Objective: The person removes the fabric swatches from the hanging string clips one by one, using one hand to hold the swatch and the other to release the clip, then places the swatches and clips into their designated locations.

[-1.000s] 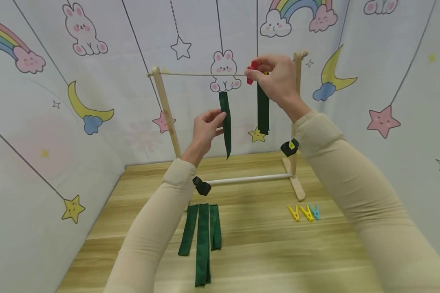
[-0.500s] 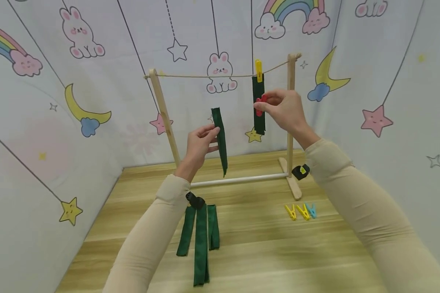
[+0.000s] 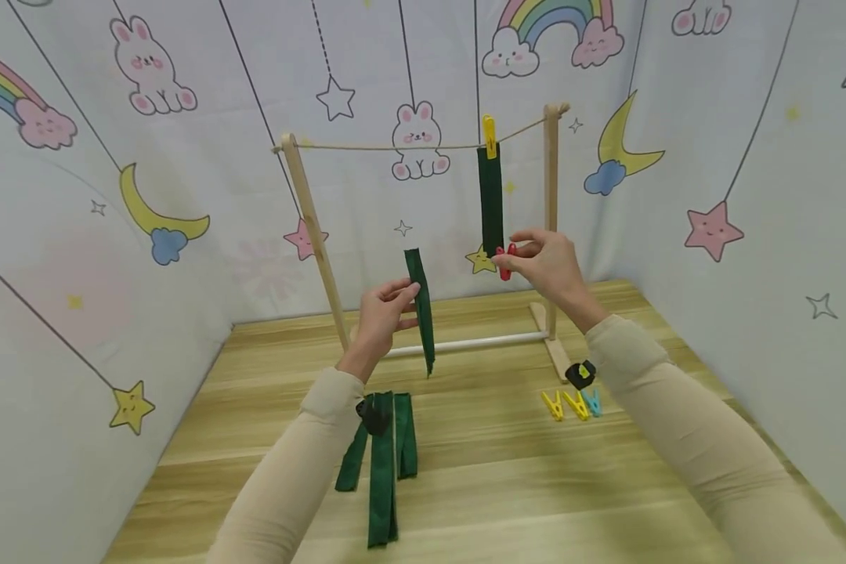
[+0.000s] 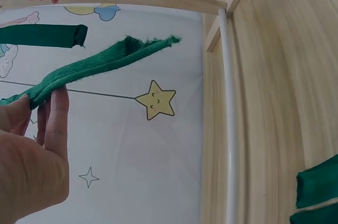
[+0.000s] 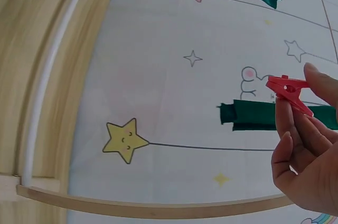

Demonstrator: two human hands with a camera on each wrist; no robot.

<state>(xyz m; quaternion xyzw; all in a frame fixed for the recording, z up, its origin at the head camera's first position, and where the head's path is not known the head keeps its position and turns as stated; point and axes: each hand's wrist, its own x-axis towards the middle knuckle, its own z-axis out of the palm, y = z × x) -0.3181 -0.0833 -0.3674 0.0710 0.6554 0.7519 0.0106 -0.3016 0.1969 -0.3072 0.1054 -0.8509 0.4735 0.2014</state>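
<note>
My left hand (image 3: 386,315) pinches a folded dark green cloth strip (image 3: 423,317) between thumb and fingers, and the strip stands nearly upright in the air below the cord. In the left wrist view the frayed lower end of this strip (image 4: 105,63) sticks out past the fingertips. My right hand (image 3: 546,266) holds a red clothespin (image 3: 505,262) by its handles, seen up close as a red clothespin (image 5: 289,93) in the right wrist view. Just beside it hangs another green strip (image 3: 490,200), fixed to the cord (image 3: 366,147) by a yellow clothespin (image 3: 489,137).
A wooden frame (image 3: 551,188) carries the cord, with a white bar (image 3: 479,343) low between its posts. Several green strips (image 3: 382,486) lie on the wooden table (image 3: 493,486) at front left. Two yellow clothespins (image 3: 575,405) and a blue clothespin (image 3: 592,403) lie at right.
Both hands have come down from the cord, the left still with its green strip and the right with the red clothespin. The hung strip and its yellow clothespin are now uncovered.
</note>
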